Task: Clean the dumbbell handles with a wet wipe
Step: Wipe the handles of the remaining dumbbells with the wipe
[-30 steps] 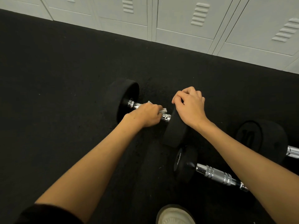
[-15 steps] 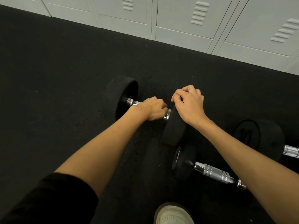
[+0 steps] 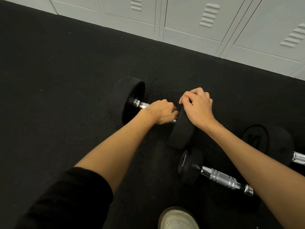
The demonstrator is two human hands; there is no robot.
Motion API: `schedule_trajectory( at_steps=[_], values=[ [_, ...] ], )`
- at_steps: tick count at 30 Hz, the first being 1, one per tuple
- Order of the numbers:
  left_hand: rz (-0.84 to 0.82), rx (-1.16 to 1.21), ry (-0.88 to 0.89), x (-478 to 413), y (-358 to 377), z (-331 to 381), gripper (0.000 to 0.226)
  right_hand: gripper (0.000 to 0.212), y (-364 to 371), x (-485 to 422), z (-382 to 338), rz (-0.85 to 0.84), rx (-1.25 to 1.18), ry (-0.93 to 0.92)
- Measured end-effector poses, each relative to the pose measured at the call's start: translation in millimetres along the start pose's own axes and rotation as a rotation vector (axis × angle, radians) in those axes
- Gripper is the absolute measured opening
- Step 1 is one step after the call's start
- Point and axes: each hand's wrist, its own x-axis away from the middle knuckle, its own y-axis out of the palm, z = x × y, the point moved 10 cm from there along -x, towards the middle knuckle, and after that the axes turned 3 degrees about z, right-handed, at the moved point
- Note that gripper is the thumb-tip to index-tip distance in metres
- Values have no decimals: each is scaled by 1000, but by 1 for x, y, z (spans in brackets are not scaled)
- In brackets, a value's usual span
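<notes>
A black dumbbell [image 3: 132,98] lies on the dark floor at centre, its chrome handle [image 3: 141,104] showing only at the left end. My left hand [image 3: 162,112] is curled round the handle's right part; the wet wipe is hidden under it. My right hand [image 3: 197,108] grips the top of the dumbbell's right weight head [image 3: 181,133], fingers curled over its far edge.
A second dumbbell [image 3: 191,166] with a chrome handle [image 3: 222,178] lies nearer me at right, partly under my right forearm. A third, marked 10, [image 3: 257,141] sits at far right. White lockers [image 3: 189,22] line the back. A white shoe [image 3: 177,219] is at the bottom.
My left hand slid right along the handle toward the right weight head, and the wipe, visible a second ago, is now hidden. My right hand stayed on the weight head.
</notes>
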Motion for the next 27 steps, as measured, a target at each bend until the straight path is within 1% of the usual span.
schedule_trajectory(
  at_steps=[2,4,5,7,8,10,13,15,17,19,21,23,25,27],
  values=[
    [95,56,74,12,4,1,33,27,0,-1,1,-7,-16,10],
    [187,59,198,28,8,5,40,26,0,-2,1,-9,-22,17],
    [205,48,242,37,12,5,42,26,0,-2,1,-10,-20,19],
    [227,14,271,49,20,3,51,27,0,-1,-1,-9,-8,13],
    [245,-1,275,51,21,2,52,27,0,-1,-1,-5,-2,9],
    [259,8,280,46,20,3,48,28,0,0,-1,-1,4,5],
    [193,73,194,22,15,1,30,29,0,0,-2,-6,-2,3],
    [146,37,132,10,14,-3,26,28,0,-1,-1,-13,-9,6],
    [178,27,144,11,16,0,31,28,-1,-1,0,-18,-17,12],
    [256,54,181,27,20,6,44,27,-1,-1,1,-17,-19,16],
    [328,97,171,49,23,4,57,27,-1,-1,0,-10,-17,16],
    [327,98,170,64,29,4,64,28,-1,0,0,3,-17,17],
    [327,14,180,65,25,6,65,29,-1,0,0,8,-16,22],
    [324,-11,176,53,16,6,58,28,-1,0,0,5,-4,21]
  ],
)
